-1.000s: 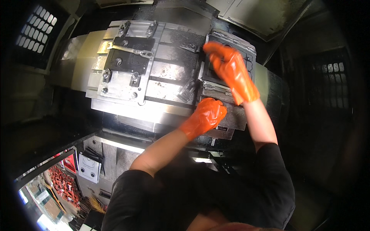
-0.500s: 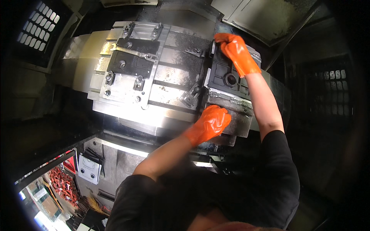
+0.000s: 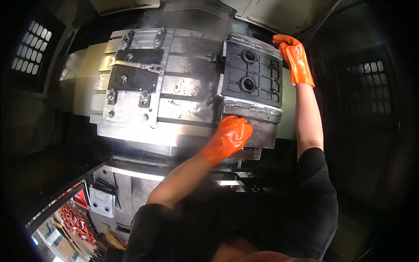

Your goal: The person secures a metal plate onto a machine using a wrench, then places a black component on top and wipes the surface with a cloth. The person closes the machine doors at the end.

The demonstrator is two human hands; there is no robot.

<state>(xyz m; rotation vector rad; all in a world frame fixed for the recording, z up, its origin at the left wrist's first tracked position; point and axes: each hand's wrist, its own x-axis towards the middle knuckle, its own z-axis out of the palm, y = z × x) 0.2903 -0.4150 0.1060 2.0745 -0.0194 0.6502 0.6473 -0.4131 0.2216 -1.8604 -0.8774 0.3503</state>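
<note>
I'm apparently tending the dark plate (image 3: 265, 72), which is lying between metal blocks (image 3: 264, 132) on the right. My left hand (image 3: 233, 134) is curling by the front block, my right hand (image 3: 297, 59) bending near the far corner; whether either is clasping anything, I can't tell. Touching the plate would be calling for reaching inward.

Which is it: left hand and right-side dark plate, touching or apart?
Apart. The head view shows metal edging between the left hand and the right-side dark plate.
</note>
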